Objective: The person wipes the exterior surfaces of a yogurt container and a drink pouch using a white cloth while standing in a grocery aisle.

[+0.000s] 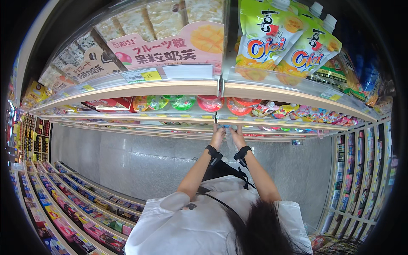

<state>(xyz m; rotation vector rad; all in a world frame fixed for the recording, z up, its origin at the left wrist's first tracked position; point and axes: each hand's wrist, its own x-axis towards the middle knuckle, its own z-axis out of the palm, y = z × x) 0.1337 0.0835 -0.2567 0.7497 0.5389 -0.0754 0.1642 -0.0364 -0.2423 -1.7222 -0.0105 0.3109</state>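
Both my arms stretch forward to the edge of a low shelf (178, 124), with a black band on each wrist. My left hand (218, 137) and my right hand (238, 137) are close together there, fingers curled inward. Between them is a small pale, see-through piece (231, 138) with a bluish tint at its top, which looks like thin plastic. The fingers seem closed on it, though the fingertips are partly hidden at the shelf edge. Just above the hands, round tubs with red lids (209, 103) and green lids (182, 103) line a shelf.
A top shelf overhangs the hands, its wooden edge (148, 90) nearest to view. On it are boxed pastries (165, 46) and green spouted pouches (270, 36). Grey floor tiles (127, 157) lie below. Stocked racks stand at the left (80, 204) and right (352, 170).
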